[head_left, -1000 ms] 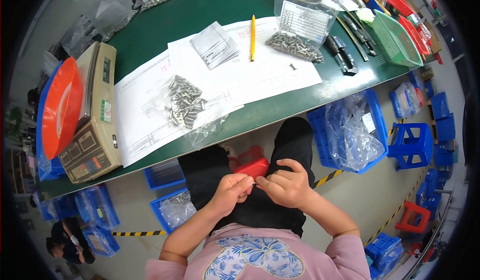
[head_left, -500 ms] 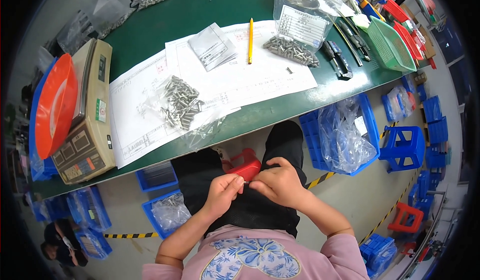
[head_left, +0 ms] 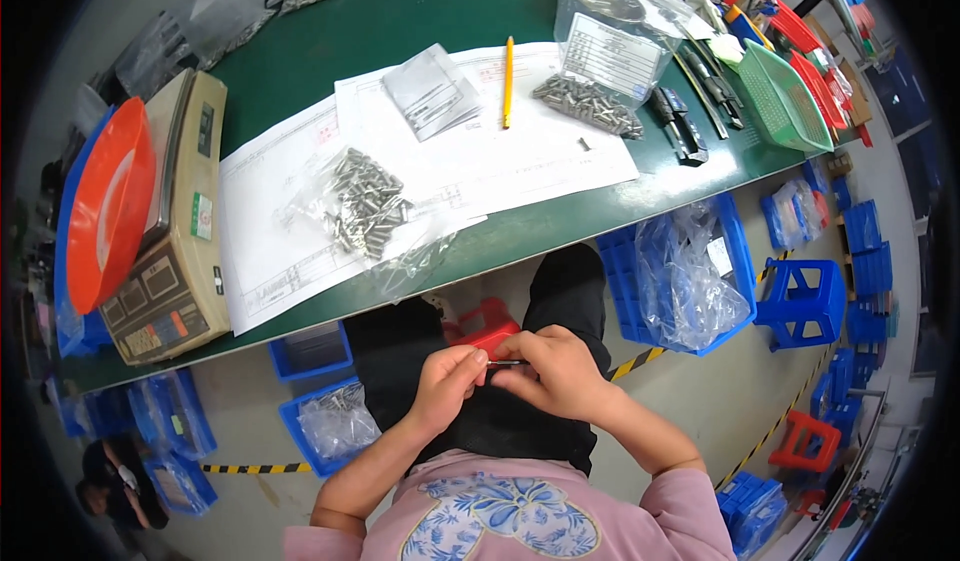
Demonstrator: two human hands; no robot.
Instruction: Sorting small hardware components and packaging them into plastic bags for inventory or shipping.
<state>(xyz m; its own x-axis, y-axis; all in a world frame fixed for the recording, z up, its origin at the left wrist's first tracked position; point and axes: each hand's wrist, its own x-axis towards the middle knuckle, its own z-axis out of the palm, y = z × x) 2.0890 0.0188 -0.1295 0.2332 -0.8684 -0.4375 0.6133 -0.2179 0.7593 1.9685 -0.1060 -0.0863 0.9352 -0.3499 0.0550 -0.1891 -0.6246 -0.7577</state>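
Note:
Above my lap, in front of the bench edge, my two hands meet around a small thin metal piece (head_left: 504, 363). My left hand (head_left: 448, 385) pinches its left end between thumb and index finger. From the right, the thumb and fingers of my right hand (head_left: 556, 369) close on the darker end, and most of what they grip is hidden. Its exact kind is too small to make out. On the bench ahead, an open clear bag of small metal pins (head_left: 366, 201) lies on printed drawing sheets (head_left: 285, 176). A single pin (head_left: 585, 145) rests to the right.
A scale (head_left: 175, 251) with an orange dish (head_left: 110, 206) stands left. Right of the yellow pencil (head_left: 508, 83) are a labelled bag of pins (head_left: 590, 104), black tools (head_left: 678, 126) and a green basket (head_left: 780, 96). Blue crates (head_left: 745, 291) and a blue stool (head_left: 800, 304) sit below.
My right hand's fingers, spread and raised before, have come down and closed around the thin piece, more of which now shows. My left hand keeps its pinch in nearly the same place.

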